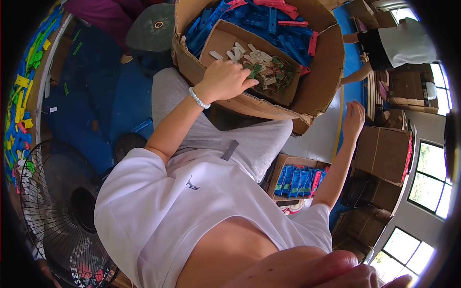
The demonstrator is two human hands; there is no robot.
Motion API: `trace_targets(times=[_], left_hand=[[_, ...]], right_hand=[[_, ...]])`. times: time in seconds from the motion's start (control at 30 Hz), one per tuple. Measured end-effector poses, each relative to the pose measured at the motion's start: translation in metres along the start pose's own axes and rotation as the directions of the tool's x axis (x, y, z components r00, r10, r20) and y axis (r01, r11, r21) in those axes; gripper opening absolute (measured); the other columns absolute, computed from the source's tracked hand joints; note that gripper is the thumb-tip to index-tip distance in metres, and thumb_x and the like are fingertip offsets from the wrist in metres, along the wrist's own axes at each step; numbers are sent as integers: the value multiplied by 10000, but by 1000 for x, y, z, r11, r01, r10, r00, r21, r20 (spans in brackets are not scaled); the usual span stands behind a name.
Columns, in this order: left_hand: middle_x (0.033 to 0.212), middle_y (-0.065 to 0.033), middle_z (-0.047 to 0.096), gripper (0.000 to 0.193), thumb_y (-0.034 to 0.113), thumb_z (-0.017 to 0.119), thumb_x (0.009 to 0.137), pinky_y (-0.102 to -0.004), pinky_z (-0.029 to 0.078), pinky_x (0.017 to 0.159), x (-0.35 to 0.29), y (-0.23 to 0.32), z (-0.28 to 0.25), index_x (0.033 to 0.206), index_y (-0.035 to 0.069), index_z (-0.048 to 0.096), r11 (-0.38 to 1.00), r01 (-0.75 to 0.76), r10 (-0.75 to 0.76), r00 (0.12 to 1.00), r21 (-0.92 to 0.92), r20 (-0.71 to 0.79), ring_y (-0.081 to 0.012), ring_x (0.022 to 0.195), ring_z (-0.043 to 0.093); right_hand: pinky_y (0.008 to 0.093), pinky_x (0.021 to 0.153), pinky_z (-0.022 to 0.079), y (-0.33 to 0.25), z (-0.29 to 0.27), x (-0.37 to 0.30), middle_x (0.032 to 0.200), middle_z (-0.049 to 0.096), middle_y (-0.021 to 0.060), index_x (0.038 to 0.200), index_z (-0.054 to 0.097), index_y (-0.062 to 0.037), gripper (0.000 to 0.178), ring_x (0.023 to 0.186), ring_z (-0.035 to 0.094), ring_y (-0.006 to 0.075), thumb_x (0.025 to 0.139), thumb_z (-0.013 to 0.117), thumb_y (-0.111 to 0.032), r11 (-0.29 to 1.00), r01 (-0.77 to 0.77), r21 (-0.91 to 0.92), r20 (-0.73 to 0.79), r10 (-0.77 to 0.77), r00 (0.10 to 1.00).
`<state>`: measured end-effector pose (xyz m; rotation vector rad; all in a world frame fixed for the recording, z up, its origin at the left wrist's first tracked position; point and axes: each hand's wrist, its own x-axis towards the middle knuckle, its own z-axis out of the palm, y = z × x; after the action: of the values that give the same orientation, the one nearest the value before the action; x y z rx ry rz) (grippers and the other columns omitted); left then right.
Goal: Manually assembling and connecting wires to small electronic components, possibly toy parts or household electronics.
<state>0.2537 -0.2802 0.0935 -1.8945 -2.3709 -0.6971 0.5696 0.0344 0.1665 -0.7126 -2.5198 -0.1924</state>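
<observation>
**Left hand in the small parts box, right hand out in the air**

My left hand (224, 80) is down in the small cardboard box (217, 42) that sits inside the big cardboard box (326, 62) in front of my knees. The fingers curl over a tangle of small green parts (273, 72) with thin wires; the grip looks closed around a few of them, though my knuckles hide exactly what is pinched. Just beyond my fingertips lie white plastic strips (242, 52), loose in the same small box. A white bead bracelet (198, 98) circles that wrist.

Around the small box, the big box is packed with blue plastic pieces (261, 21), and some pink ones (313, 43) along its far and right sides.

My right hand (354, 117) is raised well apart to the right, fingers loosely spread, grip released, nothing in it. Below that arm a smaller open box holds upright blue packets (295, 180). A standing fan (57, 211) is at my lower left. Another person (389, 45) stands beyond the big box.
</observation>
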Motion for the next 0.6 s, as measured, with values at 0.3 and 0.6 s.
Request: trace_targets(times=[0.3, 0.6], left_hand=[[641, -92, 619, 220, 221, 657, 877, -416, 483, 542, -12, 1, -6, 710, 84, 618, 987, 57, -79, 986, -150, -144, -300, 621, 636], [802, -56, 637, 323, 68, 586, 796, -349, 520, 608, -1, 5, -14, 1109, 54, 666, 985, 29, -62, 979, -170, -194, -227, 755, 648]], right_hand=[[475, 799, 517, -21, 203, 175, 944, 693, 188, 968, 704, -89, 210, 927, 657, 392, 845, 675, -257, 973, 13, 230, 456, -120, 882], [426, 987, 480, 117, 390, 123, 1243, 636, 211, 1339, 561, -71, 664, 1159, 608, 372, 751, 777, -290, 970, -200, -139, 600, 243, 762]])
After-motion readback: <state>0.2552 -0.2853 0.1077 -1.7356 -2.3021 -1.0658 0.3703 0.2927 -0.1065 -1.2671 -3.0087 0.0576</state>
